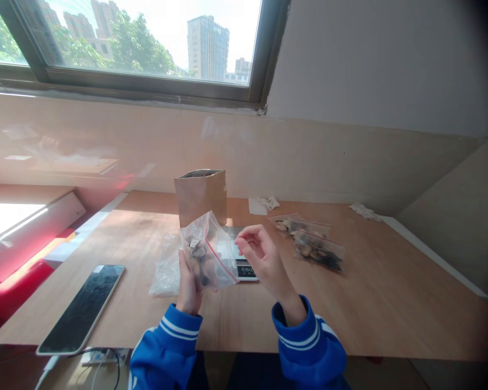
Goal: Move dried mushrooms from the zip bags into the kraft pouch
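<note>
My left hand (189,290) grips a clear zip bag (223,254) with a red seal line, tilted so that its mouth faces right. Dark and brown dried pieces (199,262) lie in the bag's lower left part. Just right of the bag's mouth is my right hand (262,257), raised, with thumb and fingers curled together in a pinch. Whether anything small is between those fingertips cannot be made out. Behind the bag and the right hand, a scale (247,272) with a dark display is partly hidden.
An open brown paper pouch (199,197) stands behind the scale. Empty-looking clear bags (165,273) lie left of my left hand. Several filled zip bags (319,250) rest on the right. A tablet (83,309) with a cable lies front left. Crumpled paper (268,203) is near the wall.
</note>
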{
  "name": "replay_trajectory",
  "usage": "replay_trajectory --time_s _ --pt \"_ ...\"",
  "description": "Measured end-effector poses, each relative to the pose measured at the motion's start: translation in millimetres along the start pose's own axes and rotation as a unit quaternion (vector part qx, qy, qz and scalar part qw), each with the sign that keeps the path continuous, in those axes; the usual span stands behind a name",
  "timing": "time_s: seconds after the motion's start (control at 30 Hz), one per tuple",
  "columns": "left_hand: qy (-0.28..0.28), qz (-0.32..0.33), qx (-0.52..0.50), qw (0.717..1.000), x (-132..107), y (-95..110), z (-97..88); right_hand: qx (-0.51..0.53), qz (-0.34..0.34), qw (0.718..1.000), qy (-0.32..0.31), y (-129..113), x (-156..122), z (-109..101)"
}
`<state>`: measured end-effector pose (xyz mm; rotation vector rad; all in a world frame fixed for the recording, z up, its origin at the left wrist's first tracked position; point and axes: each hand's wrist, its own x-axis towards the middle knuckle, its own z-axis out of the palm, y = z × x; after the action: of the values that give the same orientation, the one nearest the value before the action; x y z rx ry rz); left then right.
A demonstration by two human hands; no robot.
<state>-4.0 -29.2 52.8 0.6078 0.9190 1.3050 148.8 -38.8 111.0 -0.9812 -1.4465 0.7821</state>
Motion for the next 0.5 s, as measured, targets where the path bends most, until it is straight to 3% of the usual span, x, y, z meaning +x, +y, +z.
replay_trajectory --time_s 0.1,0.2,0.3,0.5 --pt "-0.019 0.004 0.005 1.000 1 0 -0.6 -0.049 0.011 0.991 -0.124 -12 12 -5" --pt "-0.020 0.054 0.013 0.998 4 2 0.7 -0.108 0.002 0.977 -0.185 -9 21 -1" --pt "0.025 0.110 0.060 0.992 8 3 -1.2 -0.118 0.008 0.969 -0.216 4 25 11" --pt "0.082 0.122 0.140 0.979 12 -1 -11.8 -0.088 -0.003 0.969 -0.230 29 24 38"
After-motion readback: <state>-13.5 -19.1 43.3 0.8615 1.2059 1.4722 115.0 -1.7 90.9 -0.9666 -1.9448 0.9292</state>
